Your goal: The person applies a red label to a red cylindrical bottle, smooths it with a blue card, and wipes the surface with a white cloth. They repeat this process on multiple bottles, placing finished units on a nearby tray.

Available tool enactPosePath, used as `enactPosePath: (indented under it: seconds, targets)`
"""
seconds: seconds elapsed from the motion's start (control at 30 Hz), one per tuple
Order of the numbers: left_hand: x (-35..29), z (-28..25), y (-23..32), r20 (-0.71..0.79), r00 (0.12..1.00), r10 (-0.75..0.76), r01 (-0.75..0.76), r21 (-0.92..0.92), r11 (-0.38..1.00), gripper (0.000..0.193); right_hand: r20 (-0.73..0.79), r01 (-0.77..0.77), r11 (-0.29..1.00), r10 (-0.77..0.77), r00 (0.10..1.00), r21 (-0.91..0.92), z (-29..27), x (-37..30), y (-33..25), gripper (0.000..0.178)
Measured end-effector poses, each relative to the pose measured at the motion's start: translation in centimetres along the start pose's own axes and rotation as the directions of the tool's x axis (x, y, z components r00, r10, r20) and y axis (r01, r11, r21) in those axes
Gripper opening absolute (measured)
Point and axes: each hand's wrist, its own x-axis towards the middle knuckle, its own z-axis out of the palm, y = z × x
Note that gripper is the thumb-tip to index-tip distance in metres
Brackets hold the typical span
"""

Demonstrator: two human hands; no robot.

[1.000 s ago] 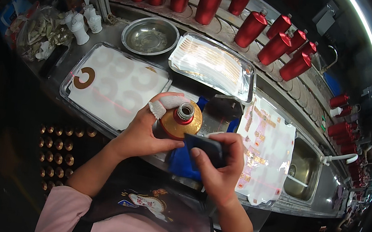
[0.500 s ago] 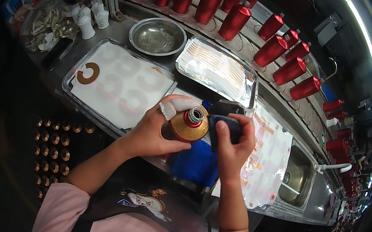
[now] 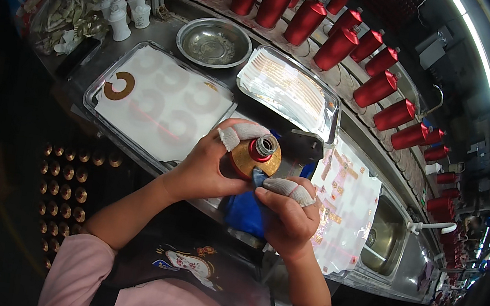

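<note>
My left hand (image 3: 203, 166) is wrapped round a red bottle whose sloping shoulder (image 3: 243, 160) is gold. The bottle's bare threaded neck (image 3: 266, 146) points up toward me. Between the thumb and fingers of my right hand (image 3: 291, 216) is a small dark scraper (image 3: 259, 178), its tip against the right lower part of the gold shoulder. White finger wraps (image 3: 282, 187) cover fingers on both hands. Much of the bottle's body is hidden by my left hand. Below it lies a blue cloth (image 3: 244, 216).
To the left stands a tray (image 3: 94, 87) with a white sheet and a gold C-shaped label (image 3: 119, 85). Beyond are a metal bowl (image 3: 184, 50) and a second tray (image 3: 330, 124) of strips. A label sheet (image 3: 343, 228), a sink (image 3: 387, 237) and red bottles (image 3: 305, 22) on a conveyor lie rightward and beyond.
My right hand has turned and brought the scraper from beside the bottle down onto its gold shoulder. My left hand keeps its hold. Red bottles have shifted along the conveyor.
</note>
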Motion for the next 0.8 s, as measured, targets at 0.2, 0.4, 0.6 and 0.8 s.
enactPosePath:
  seconds: [0.2,0.4,0.6,0.8]
  targets:
    - [-0.6,0.5,0.1,-0.059,0.998,0.038,-0.032,0.101,0.994,0.071,-0.090,0.010,1.000,-0.010,0.996,-0.002,0.9,0.8,-0.5,0.030]
    - [-1.9,2.4,0.4,-0.222,0.971,0.090,-0.024,0.285,0.958,0.073,-0.214,-0.118,0.992,0.125,0.969,0.045,1.7,0.5,-1.8,0.033]
    - [-2.2,3.0,0.8,-0.284,0.953,0.106,0.002,0.356,0.935,0.068,-0.113,-0.079,0.995,0.085,0.990,0.061,1.6,0.7,-1.7,0.028]
    - [-2.7,4.1,-0.5,-0.372,0.921,0.116,0.009,0.319,0.948,0.074,-0.191,-0.091,0.992,0.107,0.976,0.088,1.9,0.6,-2.2,0.029]
